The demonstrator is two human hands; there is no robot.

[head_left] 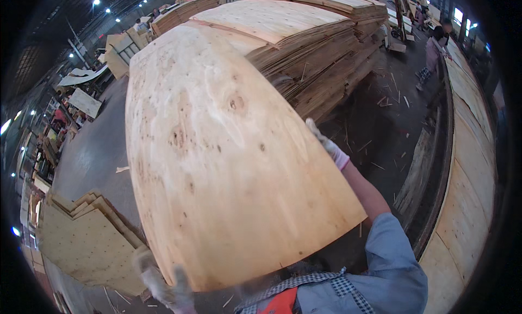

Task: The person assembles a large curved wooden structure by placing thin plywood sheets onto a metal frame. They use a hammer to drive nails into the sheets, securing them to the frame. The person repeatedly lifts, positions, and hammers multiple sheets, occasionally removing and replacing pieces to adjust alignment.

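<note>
Far left, low: stepped pile of speckled, yellowish wood sheets [89, 246] on the grey floor [89, 156]. Next, left hand [166, 284], white-gloved, motion-blurred, at the near left corner of the big wood veneer sheet [228, 151]. Thumb seems to lie over the face, other fingers spread outside the edge; can't tell if they're clamped.

Veneer sheet is mid-view, in front of the body, pale, knotty, running away from the person; far end overlaps the tall veneer stack [331, 58] in view, contact unclear. Looks thin, so probably light for its area, bendy, awkward to steer; dry edges and knots could split or shed splinters. Likely best held at opposite edges, hands wide apart, fingers supporting underneath, clear of the knots.

Right hand [329, 145], gloved, pink cuff, on the right long edge; fingers lie along it, partly hidden by the sheet, so closure can't be told.

Right: wood scraps on the floor, co-worker [430, 56] farther back, then a long curving row of pale sheets [462, 189].
</note>
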